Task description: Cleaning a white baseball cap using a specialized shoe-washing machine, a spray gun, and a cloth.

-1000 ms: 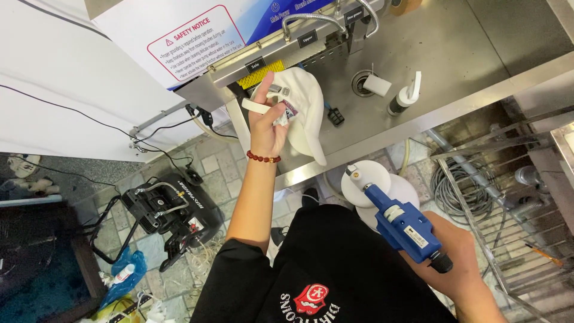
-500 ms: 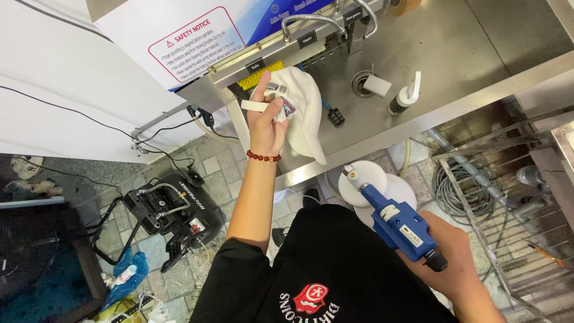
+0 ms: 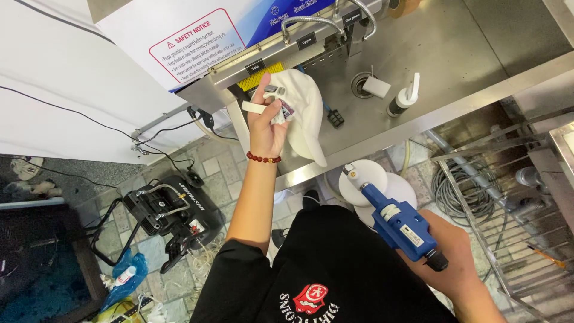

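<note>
Two hands were at work in the head view — only this one view was given; the left hand (image 3: 266, 128) had its fingers clamped on a white cap (image 3: 302, 113), held by its strap over the steel counter (image 3: 454, 54), beside the washing machine (image 3: 251, 60); the right hand (image 3: 451, 263) was wrapped tight around a blue spray gun (image 3: 394, 221), low near the body — apart from the cap. I judged the step as holding the cap ready for cleaning; bringing the nozzle to the fabric would need careful aim.
</note>
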